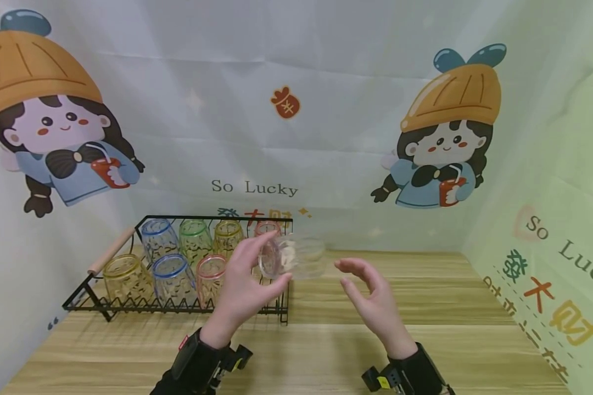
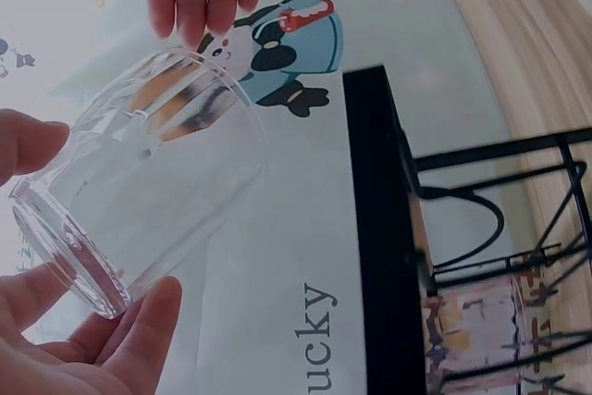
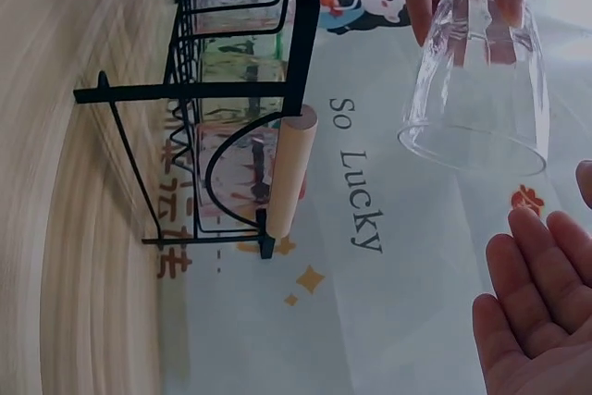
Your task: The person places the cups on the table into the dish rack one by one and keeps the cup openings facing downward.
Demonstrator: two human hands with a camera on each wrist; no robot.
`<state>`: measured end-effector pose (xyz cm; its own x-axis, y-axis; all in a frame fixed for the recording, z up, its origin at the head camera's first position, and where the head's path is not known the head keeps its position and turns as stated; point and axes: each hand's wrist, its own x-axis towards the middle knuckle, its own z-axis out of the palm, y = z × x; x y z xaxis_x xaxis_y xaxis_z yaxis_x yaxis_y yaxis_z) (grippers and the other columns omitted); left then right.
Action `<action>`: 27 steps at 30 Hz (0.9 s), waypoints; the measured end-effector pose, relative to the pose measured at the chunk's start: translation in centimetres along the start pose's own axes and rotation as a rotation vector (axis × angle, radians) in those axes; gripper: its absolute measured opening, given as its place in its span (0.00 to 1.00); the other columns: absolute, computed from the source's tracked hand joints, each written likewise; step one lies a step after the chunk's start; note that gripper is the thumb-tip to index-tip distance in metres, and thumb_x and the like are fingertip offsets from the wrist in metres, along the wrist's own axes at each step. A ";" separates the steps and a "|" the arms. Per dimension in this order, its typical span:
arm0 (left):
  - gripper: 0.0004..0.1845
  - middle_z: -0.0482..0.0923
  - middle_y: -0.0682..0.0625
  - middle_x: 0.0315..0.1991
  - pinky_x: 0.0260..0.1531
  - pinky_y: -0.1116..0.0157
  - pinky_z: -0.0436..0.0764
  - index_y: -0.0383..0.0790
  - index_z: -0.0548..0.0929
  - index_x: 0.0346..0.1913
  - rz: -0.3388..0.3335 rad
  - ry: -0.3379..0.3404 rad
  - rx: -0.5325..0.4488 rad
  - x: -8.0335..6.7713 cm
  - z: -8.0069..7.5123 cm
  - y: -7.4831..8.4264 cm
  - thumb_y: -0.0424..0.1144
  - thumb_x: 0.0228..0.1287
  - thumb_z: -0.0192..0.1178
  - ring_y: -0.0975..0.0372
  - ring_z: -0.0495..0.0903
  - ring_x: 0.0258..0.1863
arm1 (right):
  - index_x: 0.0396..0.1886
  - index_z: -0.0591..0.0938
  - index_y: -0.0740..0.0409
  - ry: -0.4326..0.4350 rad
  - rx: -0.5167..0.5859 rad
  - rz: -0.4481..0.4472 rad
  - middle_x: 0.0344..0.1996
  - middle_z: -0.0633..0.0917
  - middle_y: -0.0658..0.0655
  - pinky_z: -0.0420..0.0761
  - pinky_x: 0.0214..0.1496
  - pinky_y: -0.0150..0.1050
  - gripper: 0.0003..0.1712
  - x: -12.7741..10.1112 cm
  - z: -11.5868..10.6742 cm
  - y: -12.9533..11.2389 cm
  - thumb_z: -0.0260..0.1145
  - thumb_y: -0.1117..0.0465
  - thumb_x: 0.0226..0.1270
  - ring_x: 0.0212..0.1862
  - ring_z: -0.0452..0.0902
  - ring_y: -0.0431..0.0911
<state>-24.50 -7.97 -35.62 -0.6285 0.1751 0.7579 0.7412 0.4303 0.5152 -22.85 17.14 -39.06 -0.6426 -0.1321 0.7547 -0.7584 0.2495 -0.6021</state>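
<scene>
A clear ribbed glass [image 1: 294, 258] lies on its side in the air above the wooden table [image 1: 425, 340], its mouth toward the right. My left hand [image 1: 249, 285] grips it by the thick base, thumb on one side and fingers on the other [image 2: 102, 349]. The same glass [image 2: 139, 182] fills the left wrist view, and in the right wrist view the glass [image 3: 476, 76] shows its open rim. My right hand [image 1: 370, 293] hovers a little right of the glass's mouth, fingers relaxed and apart from it, holding nothing; the right wrist view shows its palm [image 3: 536, 321].
A black wire rack [image 1: 178, 307] with wooden handles [image 1: 111, 250] stands at the table's back left, holding several coloured glasses upside down. Its rack end [image 3: 240, 90] shows in the right wrist view. Printed backdrop walls close in the back and both sides.
</scene>
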 end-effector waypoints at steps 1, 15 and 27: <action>0.42 0.74 0.46 0.57 0.47 0.55 0.81 0.47 0.73 0.69 0.000 -0.003 0.006 0.0 -0.1 -0.1 0.37 0.47 0.77 0.57 0.73 0.54 | 0.55 0.78 0.68 -0.002 -0.002 0.001 0.51 0.84 0.62 0.74 0.62 0.31 0.18 0.0 -0.1 0.0 0.62 0.78 0.66 0.56 0.77 0.48; 0.41 0.74 0.42 0.58 0.46 0.52 0.79 0.43 0.73 0.68 -0.024 -0.060 0.124 0.6 -1.7 -0.8 0.38 0.48 0.77 0.52 0.72 0.56 | 0.56 0.79 0.67 -0.009 -0.069 0.029 0.51 0.84 0.61 0.73 0.62 0.28 0.18 -0.4 -0.7 0.2 0.63 0.76 0.66 0.54 0.78 0.52; 0.41 0.74 0.39 0.54 0.48 0.48 0.79 0.40 0.73 0.68 -0.033 -0.088 0.236 0.9 -2.5 -1.6 0.39 0.47 0.76 0.49 0.74 0.51 | 0.56 0.79 0.65 -0.018 -0.124 0.069 0.51 0.85 0.58 0.73 0.62 0.29 0.18 -1.0 -1.5 0.8 0.65 0.73 0.66 0.54 0.78 0.53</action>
<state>-25.63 -10.70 -34.76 -0.6768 0.2294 0.6995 0.6509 0.6304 0.4231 -22.66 18.92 -39.96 -0.6955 -0.1273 0.7072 -0.6937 0.3754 -0.6147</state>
